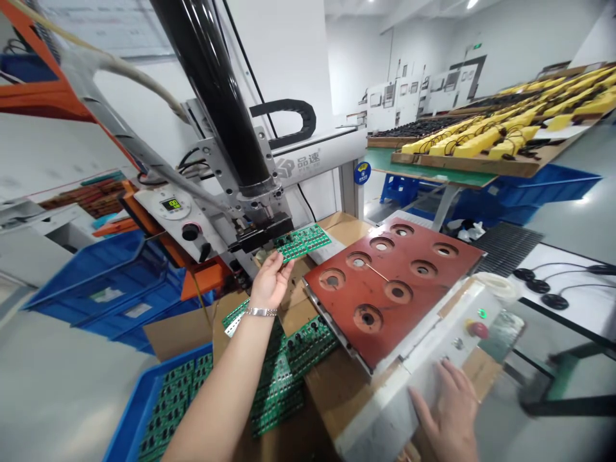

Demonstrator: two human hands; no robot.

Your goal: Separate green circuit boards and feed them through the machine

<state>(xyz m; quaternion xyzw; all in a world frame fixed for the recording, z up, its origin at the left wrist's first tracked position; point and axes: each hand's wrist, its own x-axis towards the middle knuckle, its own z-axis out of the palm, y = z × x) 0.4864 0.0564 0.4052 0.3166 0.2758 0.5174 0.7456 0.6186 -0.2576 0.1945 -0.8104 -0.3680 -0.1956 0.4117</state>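
My left hand (270,280) pinches the near end of a green circuit board (308,240), raised just below the black head (262,232) of a bench machine. Fingers apart, my right hand (450,410) rests on the white control box (389,410), its fingertips near the buttons. A red emergency stop knob (477,329) and a lit green button (482,314) sit farther along that box. Between my hands lies a red-brown plate (332,314) with several round recesses. More green circuit boards (279,385) lie stacked under my left forearm, partly hidden by it.
A blue bin (126,410) with more boards stands at lower left, with stacked blue crates (110,282) behind it. Black cables (553,300) lie on a white surface at right. Trays of yellow parts (481,144) fill a back table. A black cylinder (212,90) leans overhead.
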